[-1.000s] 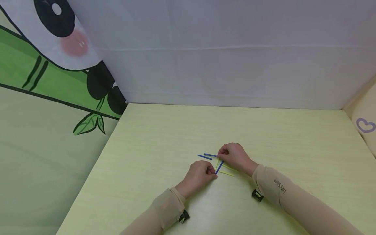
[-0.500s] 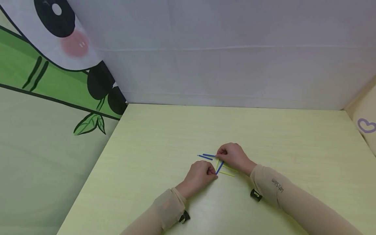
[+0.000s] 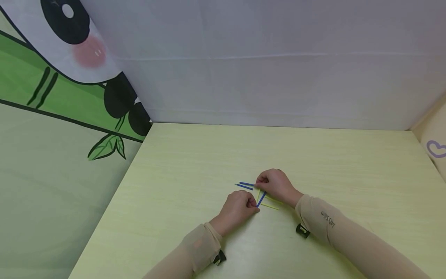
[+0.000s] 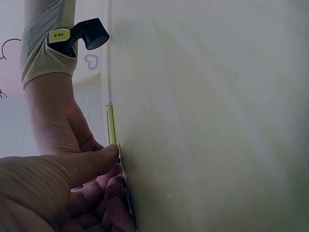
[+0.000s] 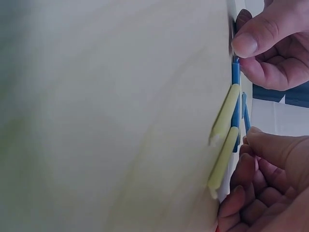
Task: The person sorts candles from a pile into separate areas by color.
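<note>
In the head view my left hand (image 3: 237, 207) pinches the lower end of a slanted blue stick (image 3: 261, 199) on the table. Thumb and fingertips of my right hand (image 3: 277, 185) hold the right end of another thin blue stick (image 3: 246, 183). Just below that one lies a separate blue stick (image 3: 244, 187). A yellow stick (image 3: 258, 195) stands between the hands, beside the slanted blue one. Two more yellow sticks, one nearer (image 3: 270, 207) and one farther (image 3: 274, 200), reach rightward from it; the right wrist view shows their ends close against the blue stick (image 5: 235, 72).
The pale wood-grain table (image 3: 195, 155) ends at a whitish cloth wall (image 3: 278, 89) behind. A panda-and-bamboo print hangs at the left. Dark wrist devices (image 3: 302, 231) sit under both sleeves.
My right hand has slid slightly left, and the blue stick it holds has shifted left with it. The left hand keeps its place on the slanted blue stick.
</note>
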